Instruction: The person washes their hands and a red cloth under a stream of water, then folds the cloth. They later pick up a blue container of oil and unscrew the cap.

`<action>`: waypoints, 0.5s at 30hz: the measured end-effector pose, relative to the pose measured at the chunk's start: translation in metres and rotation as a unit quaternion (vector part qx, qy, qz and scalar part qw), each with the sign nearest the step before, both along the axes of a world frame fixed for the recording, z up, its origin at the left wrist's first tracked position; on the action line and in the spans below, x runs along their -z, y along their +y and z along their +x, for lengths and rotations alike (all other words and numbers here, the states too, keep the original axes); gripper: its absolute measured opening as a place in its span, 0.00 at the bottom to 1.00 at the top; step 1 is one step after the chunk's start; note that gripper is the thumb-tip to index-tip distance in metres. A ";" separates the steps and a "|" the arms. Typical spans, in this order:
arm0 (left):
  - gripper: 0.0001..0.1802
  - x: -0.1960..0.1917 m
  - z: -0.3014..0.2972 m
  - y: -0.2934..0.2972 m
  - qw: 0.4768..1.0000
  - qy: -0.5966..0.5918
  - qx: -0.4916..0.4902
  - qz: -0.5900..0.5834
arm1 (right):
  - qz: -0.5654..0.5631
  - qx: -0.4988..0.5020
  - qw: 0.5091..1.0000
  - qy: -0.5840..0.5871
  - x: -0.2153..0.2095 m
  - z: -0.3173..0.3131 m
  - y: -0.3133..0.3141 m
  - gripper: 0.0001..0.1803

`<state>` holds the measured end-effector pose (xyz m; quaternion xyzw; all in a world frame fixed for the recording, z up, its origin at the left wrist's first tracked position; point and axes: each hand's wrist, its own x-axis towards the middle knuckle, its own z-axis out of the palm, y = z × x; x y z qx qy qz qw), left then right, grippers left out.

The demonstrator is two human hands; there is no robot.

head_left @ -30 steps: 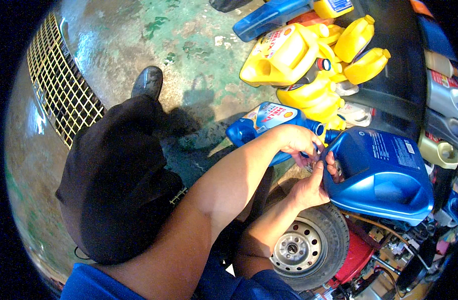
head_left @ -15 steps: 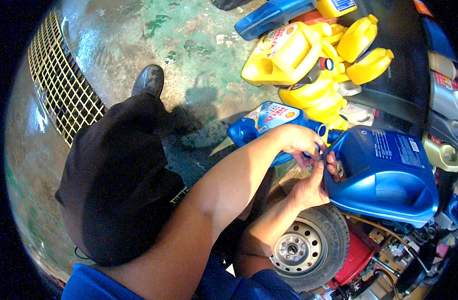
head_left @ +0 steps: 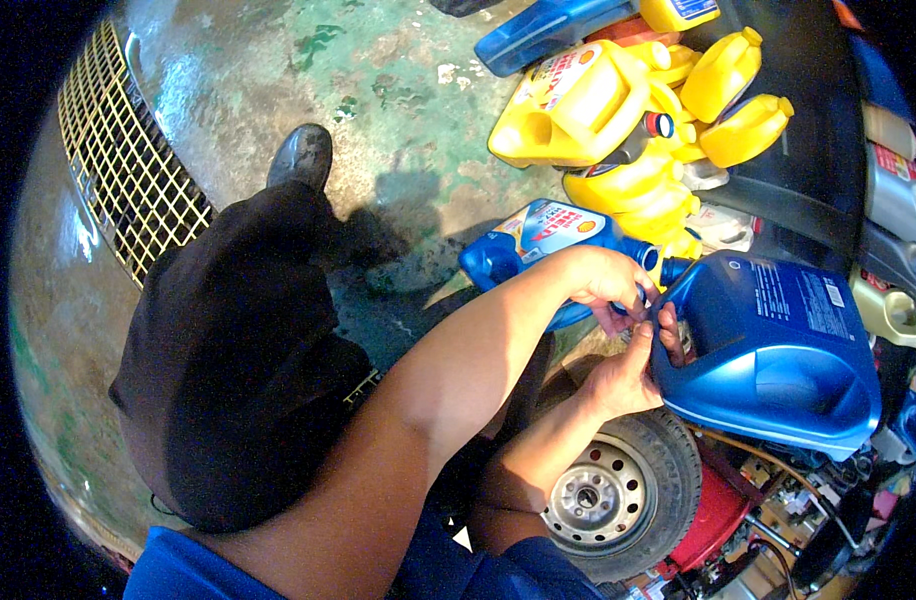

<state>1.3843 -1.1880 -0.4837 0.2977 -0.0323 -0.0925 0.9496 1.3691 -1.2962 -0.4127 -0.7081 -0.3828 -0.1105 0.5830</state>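
Note:
A blue oil jug [head_left: 538, 232] with a pale label lies on its side in front of me. My left hand [head_left: 610, 285] is closed at its handle, just below the neck; the forearm covers much of this jug. To the right, a larger blue jug [head_left: 778, 330] is tilted, its neck meeting the first jug's neck. My right hand [head_left: 633, 372] is wrapped round the larger jug's handle, thumb on the near side and fingers through the gap. Whether liquid passes between the two mouths does not show.
Yellow jugs [head_left: 568, 105] are heaped beyond the blue ones. A wheel with a tyre [head_left: 668, 480] lies near my right forearm, next to a red part [head_left: 716, 520] and hoses. A floor grate [head_left: 128, 150] is at left. More containers [head_left: 898, 190] line the far right.
The whole view has shifted by a few pixels. Both hands keep the same hold, and the two blue jugs stay neck to neck.

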 end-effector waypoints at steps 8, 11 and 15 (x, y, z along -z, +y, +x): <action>0.24 0.000 -0.002 0.000 1.000 0.003 -0.014 0.005 | 0.002 -0.006 1.000 -0.005 -0.001 0.000 0.001 0.09; 0.24 0.001 -0.001 0.000 1.000 -0.006 -0.011 0.009 | 0.000 -0.004 1.000 -0.009 -0.003 -0.001 0.000 0.09; 0.26 0.001 -0.003 0.002 1.000 -0.010 -0.007 0.006 | 0.000 -0.005 1.000 -0.007 -0.003 -0.002 -0.002 0.09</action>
